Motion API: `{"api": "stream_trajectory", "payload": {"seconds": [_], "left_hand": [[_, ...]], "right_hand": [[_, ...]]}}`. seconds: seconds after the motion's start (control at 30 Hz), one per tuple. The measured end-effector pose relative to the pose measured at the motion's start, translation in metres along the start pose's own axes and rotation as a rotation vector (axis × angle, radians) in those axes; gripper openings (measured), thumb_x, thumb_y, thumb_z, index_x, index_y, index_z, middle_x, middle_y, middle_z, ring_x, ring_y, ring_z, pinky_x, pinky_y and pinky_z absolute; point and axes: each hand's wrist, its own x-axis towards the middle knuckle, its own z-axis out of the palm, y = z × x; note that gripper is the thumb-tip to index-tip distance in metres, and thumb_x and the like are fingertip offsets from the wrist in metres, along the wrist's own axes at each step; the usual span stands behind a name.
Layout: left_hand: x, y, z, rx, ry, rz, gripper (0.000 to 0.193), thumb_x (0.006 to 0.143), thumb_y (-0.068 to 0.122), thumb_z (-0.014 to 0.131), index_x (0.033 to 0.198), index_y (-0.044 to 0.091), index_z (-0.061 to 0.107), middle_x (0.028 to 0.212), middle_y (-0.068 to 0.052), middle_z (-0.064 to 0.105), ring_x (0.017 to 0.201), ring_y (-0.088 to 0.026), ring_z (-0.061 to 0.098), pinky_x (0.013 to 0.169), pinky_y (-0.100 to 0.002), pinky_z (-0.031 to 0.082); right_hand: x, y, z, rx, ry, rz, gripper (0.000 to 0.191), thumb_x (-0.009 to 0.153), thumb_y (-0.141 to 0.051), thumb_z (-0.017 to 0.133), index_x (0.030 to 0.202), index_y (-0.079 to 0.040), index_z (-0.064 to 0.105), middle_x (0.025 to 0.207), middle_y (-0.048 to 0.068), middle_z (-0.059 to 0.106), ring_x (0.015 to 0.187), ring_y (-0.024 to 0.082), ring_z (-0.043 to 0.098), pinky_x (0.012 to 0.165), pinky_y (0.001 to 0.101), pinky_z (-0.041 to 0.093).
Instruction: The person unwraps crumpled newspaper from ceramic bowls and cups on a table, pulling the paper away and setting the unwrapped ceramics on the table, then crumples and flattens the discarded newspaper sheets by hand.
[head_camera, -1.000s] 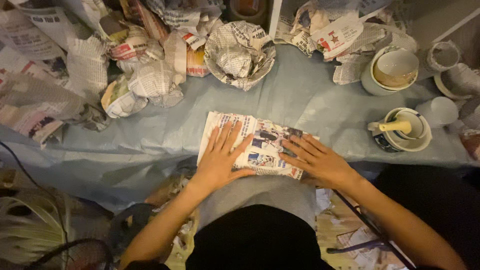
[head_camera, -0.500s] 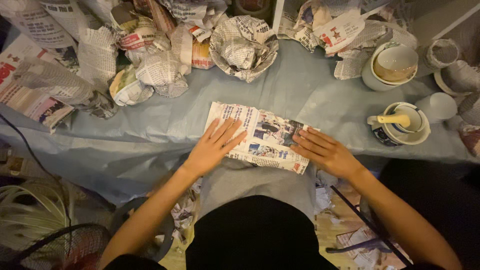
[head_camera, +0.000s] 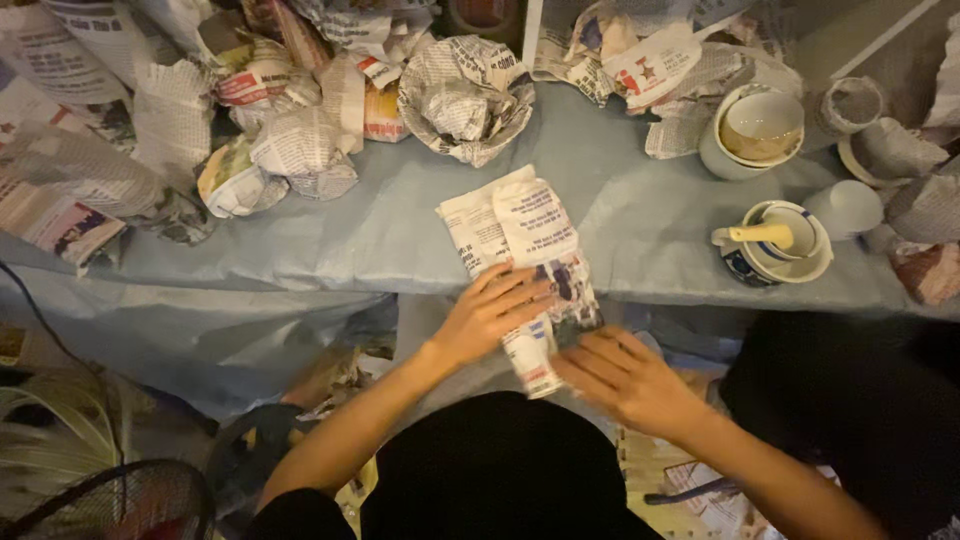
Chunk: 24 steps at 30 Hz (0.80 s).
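While you leaned over the tabletop (head_camera: 640, 215), your left hand (head_camera: 490, 312) lay flat and open on the newspaper (head_camera: 520, 245), fingers spread and pressing down on its lower half. The newspaper was folded into a long strip, running from the middle of the blue-covered tabletop toward you and hanging past the near edge. Your right hand (head_camera: 625, 375) sat just beside the left, open too, with its fingertips touching the strip's near end below the tabletop edge; it gripped nothing. Beyond the strip stood a bowl wrapped in newspaper (head_camera: 465, 100), near the far side. To its left lay a heap of crumpled paper bundles (head_camera: 270, 140). On your right stood a stack of pale bowls (head_camera: 755, 130), and nearer to you a blue-patterned bowl with a spoon in it (head_camera: 780, 245), well apart from both hands. A white cup (head_camera: 845, 208) lay just beside that bowl.
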Motion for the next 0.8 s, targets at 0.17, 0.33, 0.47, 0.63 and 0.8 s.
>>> {"api": "stream_trajectory", "payload": {"seconds": [0.17,0.33,0.47,0.63,0.8], "left_hand": [[-0.010,-0.015,-0.020,-0.359,-0.018,-0.016,0.039,0.091,0.012,0.071,0.130,0.010,0.070,0.137,-0.010,0.068,0.137,-0.029,0.060,0.123,-0.051,0.040],[-0.026,-0.023,-0.017,-0.556,-0.080,-0.095,0.050,0.083,0.008,0.078,0.132,0.005,0.067,0.138,-0.012,0.068,0.137,-0.028,0.061,0.125,-0.053,0.038],[-0.032,-0.020,0.004,-0.620,0.114,-0.456,0.040,0.085,0.009,0.082,0.124,0.008,0.072,0.130,-0.012,0.074,0.122,-0.026,0.071,0.105,-0.040,0.053],[-0.028,-0.017,0.000,-0.344,0.438,-0.759,0.039,0.090,0.013,0.081,0.125,0.004,0.065,0.100,-0.011,0.072,0.090,-0.024,0.067,0.080,-0.035,0.053],[-0.005,-0.018,-0.024,-0.097,0.263,-0.859,0.055,0.088,0.019,0.082,0.135,0.004,0.058,0.074,-0.009,0.065,0.080,-0.027,0.057,0.084,-0.042,0.047]], "right_hand": [[0.007,0.033,0.004,0.257,0.049,0.013,0.082,0.073,-0.037,0.082,0.141,-0.003,0.052,0.149,0.018,0.049,0.137,0.038,0.047,0.112,0.0565,0.035],[0.013,0.065,0.032,0.312,-0.005,0.047,0.068,0.069,-0.015,0.080,0.134,-0.010,0.063,0.138,0.011,0.065,0.133,0.031,0.058,0.118,0.0563,0.034],[0.032,0.077,0.057,0.468,0.210,0.382,0.035,0.087,-0.013,0.081,0.120,-0.011,0.071,0.114,0.009,0.077,0.106,0.023,0.072,0.100,0.0395,0.050],[0.064,0.067,0.064,0.841,0.401,0.844,0.051,0.090,-0.016,0.076,0.136,-0.006,0.058,0.102,0.012,0.077,0.092,0.025,0.073,0.082,0.0309,0.057],[0.078,0.056,0.053,0.336,0.390,0.814,0.064,0.083,-0.020,0.085,0.141,-0.007,0.060,0.105,0.017,0.065,0.096,0.029,0.062,0.082,0.0373,0.051]]}}
